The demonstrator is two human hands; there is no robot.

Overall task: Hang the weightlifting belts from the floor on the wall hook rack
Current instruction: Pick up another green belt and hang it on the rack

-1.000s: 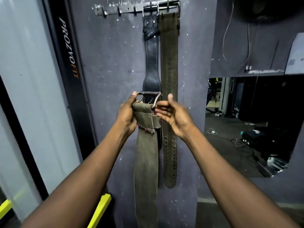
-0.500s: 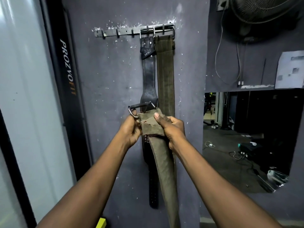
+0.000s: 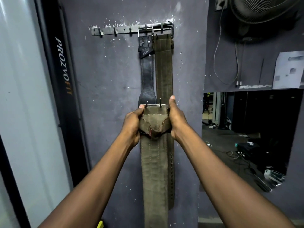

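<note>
I hold an olive canvas weightlifting belt (image 3: 155,170) upright in front of the wall, buckle end up, its two prongs poking above the buckle bar. My left hand (image 3: 132,124) grips the belt's left edge near the buckle and my right hand (image 3: 176,120) grips the right edge. The strap hangs down between my forearms. Above, a metal hook rack (image 3: 118,30) is fixed to the grey wall. A black leather belt (image 3: 147,74) and a second olive belt (image 3: 164,69) hang from its right hooks. The left hooks are bare.
A black frame post marked PROZVOFIT (image 3: 63,68) stands left of the wall panel. A wall fan (image 3: 266,9) with a dangling cable is at the upper right. A mirror (image 3: 246,132) at the right reflects a cluttered gym floor. A paper sheet (image 3: 287,69) hangs above it.
I have turned the belt so the buckle faces up flat, with a hand now on each edge. It sits slightly higher against the wall, and my view has tilted up towards the rack.
</note>
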